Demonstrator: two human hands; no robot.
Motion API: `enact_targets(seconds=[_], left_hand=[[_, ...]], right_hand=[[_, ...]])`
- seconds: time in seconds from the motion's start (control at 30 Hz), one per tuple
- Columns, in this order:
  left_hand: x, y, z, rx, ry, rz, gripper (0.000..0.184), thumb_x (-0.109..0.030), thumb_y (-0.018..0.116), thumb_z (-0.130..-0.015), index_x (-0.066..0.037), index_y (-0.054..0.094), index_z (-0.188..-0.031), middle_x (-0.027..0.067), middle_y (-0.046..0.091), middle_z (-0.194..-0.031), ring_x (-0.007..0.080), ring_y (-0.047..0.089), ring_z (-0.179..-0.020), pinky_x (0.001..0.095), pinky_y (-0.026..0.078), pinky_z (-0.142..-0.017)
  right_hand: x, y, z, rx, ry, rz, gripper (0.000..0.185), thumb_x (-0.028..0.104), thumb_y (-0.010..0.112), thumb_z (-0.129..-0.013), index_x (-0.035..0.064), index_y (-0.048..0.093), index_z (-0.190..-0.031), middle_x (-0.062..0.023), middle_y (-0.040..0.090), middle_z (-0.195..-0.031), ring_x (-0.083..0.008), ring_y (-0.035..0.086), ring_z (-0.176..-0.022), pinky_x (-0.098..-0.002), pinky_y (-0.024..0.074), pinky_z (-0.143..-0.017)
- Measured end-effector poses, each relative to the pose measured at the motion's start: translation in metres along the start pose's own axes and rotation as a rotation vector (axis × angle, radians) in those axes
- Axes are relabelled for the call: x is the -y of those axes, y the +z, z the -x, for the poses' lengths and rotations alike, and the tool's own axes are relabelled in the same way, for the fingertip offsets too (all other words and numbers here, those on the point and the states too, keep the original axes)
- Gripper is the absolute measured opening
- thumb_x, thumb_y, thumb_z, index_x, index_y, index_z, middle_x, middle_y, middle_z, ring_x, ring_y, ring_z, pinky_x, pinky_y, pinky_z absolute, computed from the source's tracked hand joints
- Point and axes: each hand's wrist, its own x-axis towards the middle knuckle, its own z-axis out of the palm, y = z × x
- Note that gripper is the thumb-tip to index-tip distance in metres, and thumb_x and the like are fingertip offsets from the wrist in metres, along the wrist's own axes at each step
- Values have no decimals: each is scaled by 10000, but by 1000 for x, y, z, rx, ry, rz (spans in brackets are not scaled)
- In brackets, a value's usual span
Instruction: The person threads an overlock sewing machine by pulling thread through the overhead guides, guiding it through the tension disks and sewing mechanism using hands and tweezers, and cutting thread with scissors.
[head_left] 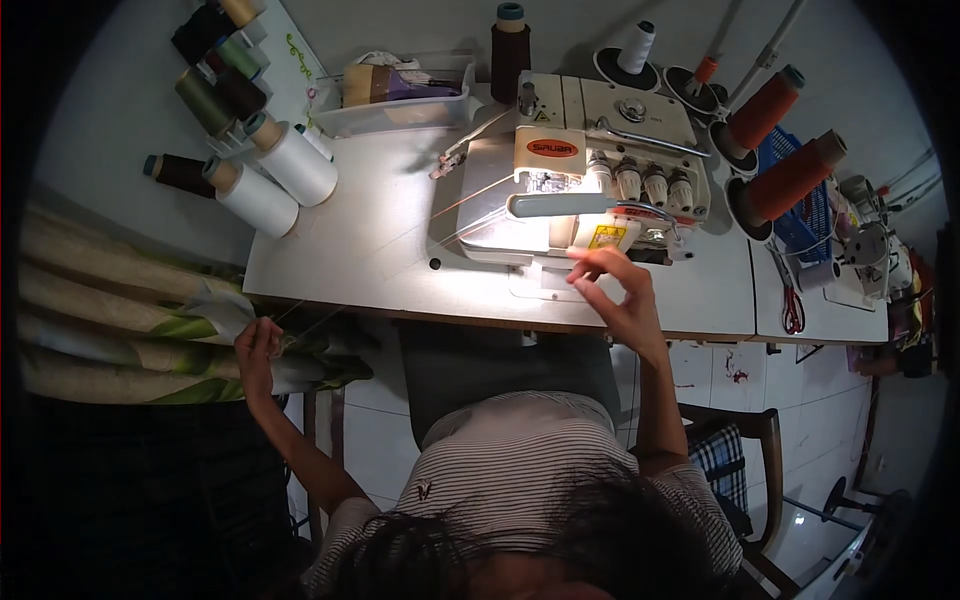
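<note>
My left hand is closed in a pinch beyond the table's left front edge, beside the curtain. Thin threads stretch from it across the table to the overlock sewing machine, and its fingers grip their ends. Just in front of the machine, my right hand is raised with curved fingers, thumb and forefinger apart, and I see nothing between them. The grey presser-foot arm and a yellow warning label lie close above its fingertips. The machine's lamp lights the needle area brightly, washing out some detail.
Orange thread cones stand right of the machine, near a blue basket. Red-handled scissors lie at the right front. White cones hang on the left rack. A clear plastic box sits at the back. A patterned curtain hangs left.
</note>
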Motion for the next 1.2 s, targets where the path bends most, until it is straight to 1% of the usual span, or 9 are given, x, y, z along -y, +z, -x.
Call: enact_targets(seconds=[0.13, 0.3, 0.33, 0.47, 0.6, 0.73, 0.97, 1.1, 1.2], left_hand=[[37, -24, -1, -110, -43, -53, 300, -262, 528, -919, -59, 554, -699, -57, 409, -570, 24, 322, -519, 205, 244, -473], [87, -45, -21, -151, 293, -776, 335, -262, 546, -903, 4, 540, -701, 66, 458, -556, 147, 387, -526, 301, 345, -515], [66, -23, -20, -196, 260, -980, 289, -274, 549, -890, -5, 574, -787, 148, 534, -700, 266, 505, -629, 375, 410, -599], [20, 59, -41, -262, 503, -1039, 313, -230, 596, -846, -5, 525, -1053, 194, 501, -1064, 350, 472, -993, 436, 389, -860], [-24, 160, -53, -8, 760, -625, 491, -209, 629, -831, -23, 424, -1237, 192, 468, -1182, 333, 457, -1056, 404, 382, -916], [-50, 226, -37, 559, 574, -108, 751, -285, 573, -879, -44, 112, -1421, 159, 275, -1421, 256, 449, -1153, 352, 386, -924], [-64, 226, -15, 407, 626, -362, 174, -158, 548, -888, 4, 591, -934, 79, 580, -709, 250, 545, -606, 336, 424, -578], [-69, 210, -14, 624, 361, 66, 173, -142, 520, -909, -11, 621, -858, 3, 551, -804, 110, 480, -680, 256, 403, -624], [-77, 217, -14, 719, 382, 504, 182, -149, 510, -912, -22, 627, -855, 73, 539, -925, 144, 504, -799, 281, 415, -736]], right_hand=[[-3, 4, -4, -226, 70, -215, 398, 36, 577, -816, 3, 481, -1200, -37, 615, -807, -111, 574, -767, -260, 439, -754], [0, -2, -12, -327, 188, -421, 373, 59, 571, -825, -13, 475, -1178, -58, 611, -804, -111, 571, -769, -254, 442, -759], [-1, -3, -14, -335, 192, -459, 375, 60, 574, -823, -15, 472, -1176, -61, 609, -800, -110, 567, -758, -248, 444, -753], [-1, 2, -17, -338, 180, -454, 375, 66, 571, -822, -12, 463, -1173, -66, 602, -822, -109, 560, -750, -237, 442, -704], [-2, 3, -16, -338, 166, -431, 380, 73, 571, -823, -12, 457, -1175, -67, 600, -830, -109, 558, -754, -240, 443, -694], [0, 1, -15, -302, 188, -436, 395, 79, 574, -818, 2, 449, -1184, -63, 596, -824, -109, 556, -752, -240, 449, -695], [-1, -3, -12, -286, 248, -473, 435, 59, 547, -815, -11, 393, -1215, -64, 586, -799, -103, 546, -719, -233, 452, -669], [-3, 2, -16, -251, 236, -466, 452, 53, 549, -807, -13, 372, -1218, -59, 580, -785, -103, 544, -720, -234, 445, -674], [-4, 3, -17, -250, 214, -431, 454, 49, 552, -803, -12, 372, -1216, -55, 581, -785, -101, 538, -712, -231, 434, -672]])
